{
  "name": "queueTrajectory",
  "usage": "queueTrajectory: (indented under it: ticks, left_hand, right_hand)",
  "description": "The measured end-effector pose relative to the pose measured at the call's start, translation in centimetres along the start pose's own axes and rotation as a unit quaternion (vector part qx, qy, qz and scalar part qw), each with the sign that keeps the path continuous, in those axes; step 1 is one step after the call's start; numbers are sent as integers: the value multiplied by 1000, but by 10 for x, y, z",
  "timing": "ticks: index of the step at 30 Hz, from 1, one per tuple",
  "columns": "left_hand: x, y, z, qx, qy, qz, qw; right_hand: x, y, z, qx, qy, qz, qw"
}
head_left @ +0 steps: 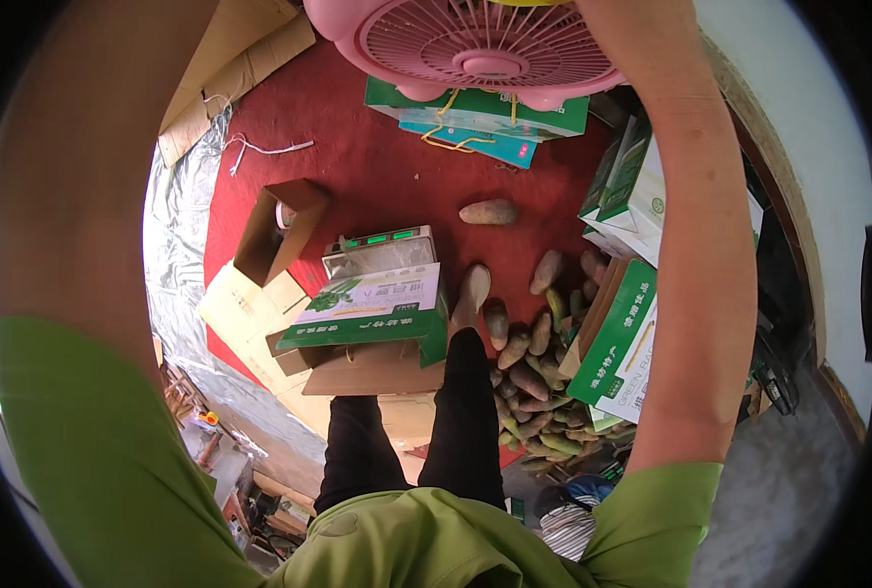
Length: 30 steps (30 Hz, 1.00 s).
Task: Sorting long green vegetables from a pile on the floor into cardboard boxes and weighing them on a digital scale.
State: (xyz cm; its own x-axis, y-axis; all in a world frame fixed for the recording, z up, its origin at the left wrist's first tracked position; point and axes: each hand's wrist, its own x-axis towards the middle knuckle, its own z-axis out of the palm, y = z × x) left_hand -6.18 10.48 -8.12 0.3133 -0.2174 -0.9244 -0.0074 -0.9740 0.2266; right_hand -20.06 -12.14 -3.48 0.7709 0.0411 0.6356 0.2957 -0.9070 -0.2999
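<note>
Both my forearms stretch up past the top edge, so neither hand shows. At the top centre is a pink fan (490,65) with a round slatted grille. My right forearm crosses in front of the fan's right side, and whether that hand touches it cannot be seen. The left forearm runs up at the far left, well apart from the fan. Below, by my legs, an open green and white carton (367,328) lies against a scale (382,250) with green lit displays. A single long radish (488,212) rests on the red floor covering (377,147).
A heap of long radishes (534,392) lies right of my feet, beside another green and white carton (612,343). Gift bags (495,118) with yellow cords stand under the fan. An open brown box (279,230) and flattened cardboard (249,304) are at left; a white wall (798,108) borders the right.
</note>
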Motion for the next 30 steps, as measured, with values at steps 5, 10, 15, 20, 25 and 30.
queueTrajectory:
  ticks: [5, 10, 15, 20, 25, 30]
  left_hand:
    - [-2, -7, 2, -23, 4, 11, 1000]
    - [-1, -4, 0, -34, 5, 28, 999]
    - [1, 7, -4, -40, 8, 48, 998]
    - [-2, 20, -13, -43, 15, 70, 996]
    - [-8, 26, -22, -48, 25, 85, 995]
    - [-13, 40, -29, -54, 31, 114, 992]
  right_hand:
    - [-1, 4, -1, 16, -36, 16, 999]
    - [-2, 7, 0, -6, -38, 10, 999]
    - [-2, 9, 3, -8, -27, 6, 1000]
    - [-2, 10, 3, -9, -35, 12, 999]
    - [-3, 5, 5, 15, -22, 27, 999]
    - [-3, 7, -2, -7, -5, 3, 1000]
